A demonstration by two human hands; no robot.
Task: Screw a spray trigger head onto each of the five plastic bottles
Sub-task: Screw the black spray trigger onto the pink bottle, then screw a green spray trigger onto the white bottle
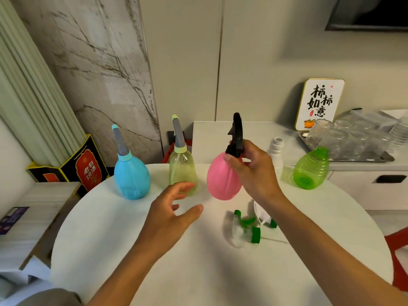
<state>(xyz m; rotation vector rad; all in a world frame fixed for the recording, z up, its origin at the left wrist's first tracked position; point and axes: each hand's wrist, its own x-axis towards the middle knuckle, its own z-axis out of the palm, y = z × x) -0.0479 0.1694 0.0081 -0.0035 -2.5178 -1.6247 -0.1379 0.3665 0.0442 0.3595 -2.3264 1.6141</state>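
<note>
Five bottles stand in a row on the round white table (132, 250). The blue bottle (132, 176) and the pale yellow bottle (182, 170) carry grey spray heads. My right hand (251, 166) grips a black trigger head (236, 135) on the neck of the pink bottle (221, 180). My left hand (172, 215) hovers open, in front of the yellow bottle, holding nothing. Behind my right hand stands a white bottle (277, 151) with a bare neck, and the green bottle (311, 170) also has no head. Two loose trigger heads, one green and clear (244, 228), one white (263, 215), lie on the table.
A metal tray (384, 159) with several upturned glasses sits on the counter at the back right, beside a framed sign (319, 104). A black and red box (86, 164) stands at the left by the wall. A red chair edge (397, 250) shows at the right.
</note>
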